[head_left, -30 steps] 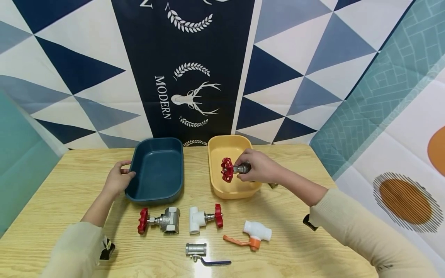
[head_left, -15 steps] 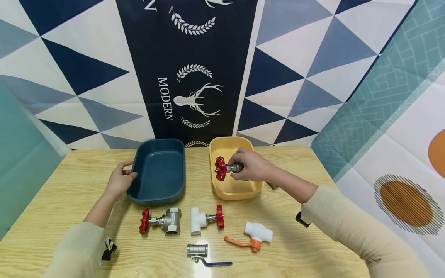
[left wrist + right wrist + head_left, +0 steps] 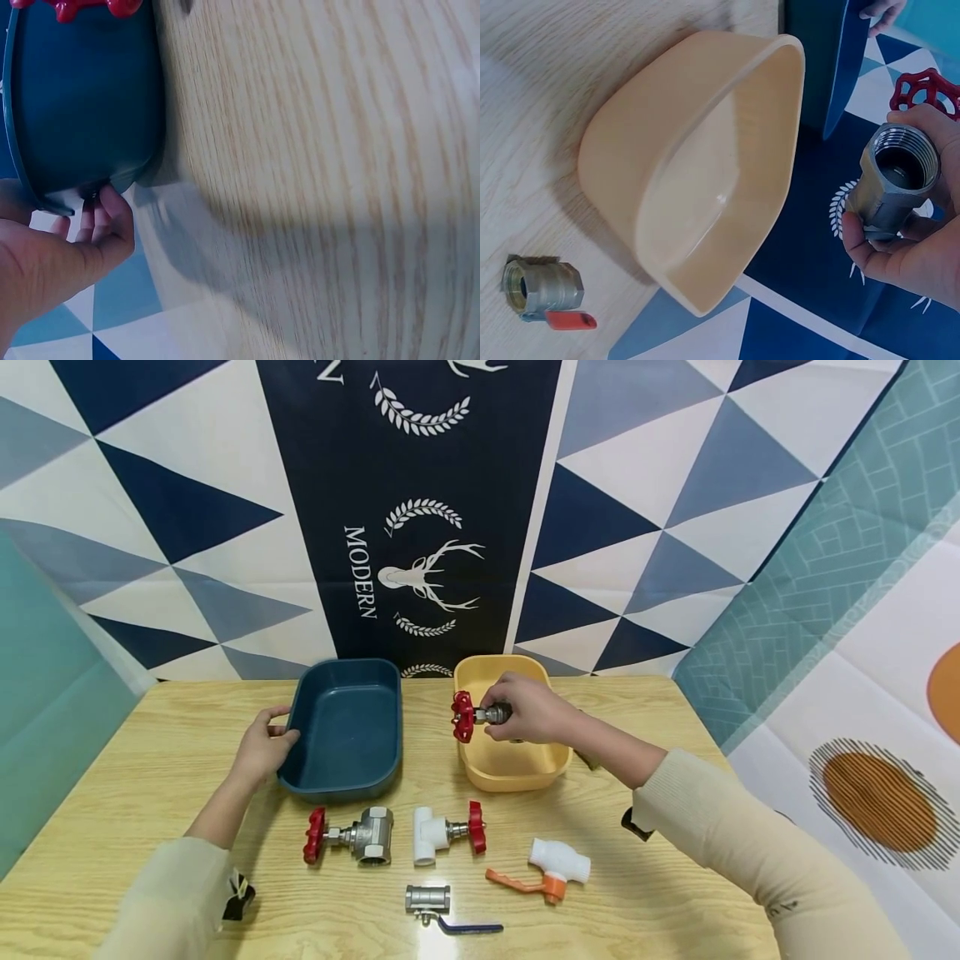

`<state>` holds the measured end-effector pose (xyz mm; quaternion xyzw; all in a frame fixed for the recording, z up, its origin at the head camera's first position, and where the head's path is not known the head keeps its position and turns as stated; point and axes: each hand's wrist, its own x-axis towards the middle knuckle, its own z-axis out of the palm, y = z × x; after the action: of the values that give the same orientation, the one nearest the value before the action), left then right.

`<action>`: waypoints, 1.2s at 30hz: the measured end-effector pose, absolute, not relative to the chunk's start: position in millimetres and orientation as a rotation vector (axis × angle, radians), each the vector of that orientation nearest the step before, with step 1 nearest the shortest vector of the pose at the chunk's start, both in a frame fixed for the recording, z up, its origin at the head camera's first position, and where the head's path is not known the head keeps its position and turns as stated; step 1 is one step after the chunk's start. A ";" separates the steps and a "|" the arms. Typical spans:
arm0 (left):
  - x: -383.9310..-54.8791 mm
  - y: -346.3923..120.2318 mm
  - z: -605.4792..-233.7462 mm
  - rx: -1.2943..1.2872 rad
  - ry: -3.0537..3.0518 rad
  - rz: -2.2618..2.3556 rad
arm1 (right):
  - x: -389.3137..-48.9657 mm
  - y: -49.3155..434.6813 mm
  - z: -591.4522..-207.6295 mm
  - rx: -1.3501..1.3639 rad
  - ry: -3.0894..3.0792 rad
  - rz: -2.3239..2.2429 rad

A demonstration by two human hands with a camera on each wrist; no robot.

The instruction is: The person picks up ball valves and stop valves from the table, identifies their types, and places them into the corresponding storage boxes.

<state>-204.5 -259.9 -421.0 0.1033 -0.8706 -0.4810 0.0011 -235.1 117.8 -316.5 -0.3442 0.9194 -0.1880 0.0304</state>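
My right hand [image 3: 531, 708] grips a metal gate valve [image 3: 891, 180] by its threaded body, above the yellow bin [image 3: 491, 768]. Its red handwheel [image 3: 463, 717] points left, over the bin's left rim. At the left, my left hand [image 3: 262, 747] pinches the rim of the dark blue bin [image 3: 337, 727], thumb at the edge and fingers along the outer wall. In front of the bins lie another metal gate valve [image 3: 371, 837] with a red wheel, a white plastic valve [image 3: 426, 835] with a red wheel, a steel ball valve [image 3: 427, 899] with a blue lever, and a white ball valve [image 3: 558, 860] with an orange lever.
A brass-coloured ball valve [image 3: 544, 289] with a red lever lies right of the yellow bin, mostly hidden by my right arm in the head view. The wooden table [image 3: 187, 710] ends at a patterned cloth backdrop [image 3: 420, 527] behind the bins.
My right hand has carried the gate valve left across the yellow bin, from its right half toward its left rim. My left hand stays on the blue bin.
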 end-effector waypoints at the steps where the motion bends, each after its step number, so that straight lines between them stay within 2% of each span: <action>1: -204.8 -259.8 -421.0 0.325 -2.733 -1.506 | -235.6 116.3 -315.9 -1.060 2.833 -0.577; 36: -203.8 -257.9 -424.7 0.345 -2.693 -1.524 | -255.5 73.1 -310.9 -1.098 2.814 -0.543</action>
<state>-203.8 -257.9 -424.7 0.1106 -0.8648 -0.4895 0.0140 -255.5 73.1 -310.9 -0.3575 0.9163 -0.1767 0.0366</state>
